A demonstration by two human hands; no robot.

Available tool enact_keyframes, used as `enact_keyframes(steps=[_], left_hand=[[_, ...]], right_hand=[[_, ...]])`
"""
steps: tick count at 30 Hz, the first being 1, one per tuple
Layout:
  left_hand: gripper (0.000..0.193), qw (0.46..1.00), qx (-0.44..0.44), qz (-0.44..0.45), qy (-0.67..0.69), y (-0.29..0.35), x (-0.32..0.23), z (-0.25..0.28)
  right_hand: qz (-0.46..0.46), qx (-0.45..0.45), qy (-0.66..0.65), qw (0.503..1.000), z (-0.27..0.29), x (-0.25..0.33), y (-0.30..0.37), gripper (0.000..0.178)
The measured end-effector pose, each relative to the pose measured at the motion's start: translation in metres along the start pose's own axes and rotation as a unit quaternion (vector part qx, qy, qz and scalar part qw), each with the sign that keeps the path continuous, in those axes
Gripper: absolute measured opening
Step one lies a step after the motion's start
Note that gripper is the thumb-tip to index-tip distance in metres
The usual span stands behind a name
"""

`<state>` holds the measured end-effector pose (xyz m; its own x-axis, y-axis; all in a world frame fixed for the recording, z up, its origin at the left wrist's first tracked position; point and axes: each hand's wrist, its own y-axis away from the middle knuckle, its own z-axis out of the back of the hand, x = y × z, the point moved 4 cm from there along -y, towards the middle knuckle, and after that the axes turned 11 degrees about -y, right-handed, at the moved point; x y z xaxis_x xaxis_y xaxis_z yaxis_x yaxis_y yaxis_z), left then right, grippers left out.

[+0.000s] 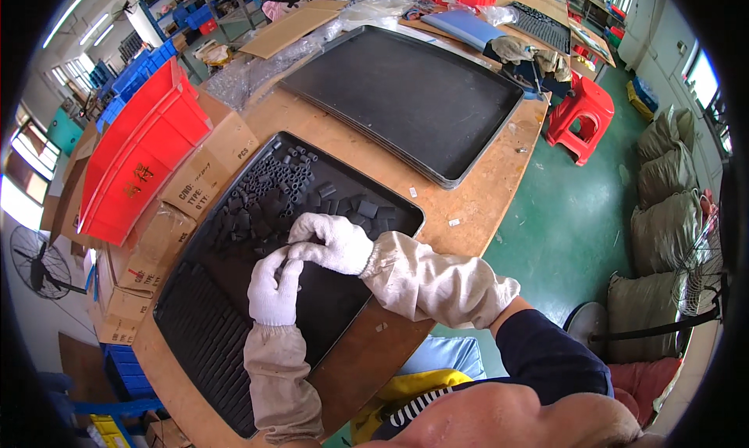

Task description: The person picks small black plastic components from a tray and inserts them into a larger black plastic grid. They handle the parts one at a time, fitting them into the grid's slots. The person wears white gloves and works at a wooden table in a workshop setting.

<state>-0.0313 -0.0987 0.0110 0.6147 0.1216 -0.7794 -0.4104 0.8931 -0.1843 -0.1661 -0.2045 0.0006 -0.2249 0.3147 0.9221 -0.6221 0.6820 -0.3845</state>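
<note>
My left hand (275, 289) and my right hand (334, 244), both in white knit gloves, meet over a black tray (328, 323). Their fingertips are pinched together; whatever sits between them is hidden by the gloves. Just beyond my hands lies a loose heap of small black tubes (285, 175), with flat black pieces (367, 208) scattered at its right side. Along the tray's near left part, black parts (207, 331) lie side by side in neat rows. Beige sleeve covers wrap both my forearms.
A stack of black trays (406, 97) stands farther back on the wooden table (491, 206). Cardboard boxes (207, 163) and a red bin (144, 155) flank the left side. A red stool (581, 116), filled sacks (663, 230) and a fan (698, 269) are at the right.
</note>
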Motion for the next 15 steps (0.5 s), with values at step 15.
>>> enact_keyframes(steps=[15], left_hand=[[0.039,0.969,0.05,0.128,0.207,0.001,0.026,0.0]], right_hand=[[0.157,0.042,0.008,0.987,-0.007,0.006,-0.002,0.019]])
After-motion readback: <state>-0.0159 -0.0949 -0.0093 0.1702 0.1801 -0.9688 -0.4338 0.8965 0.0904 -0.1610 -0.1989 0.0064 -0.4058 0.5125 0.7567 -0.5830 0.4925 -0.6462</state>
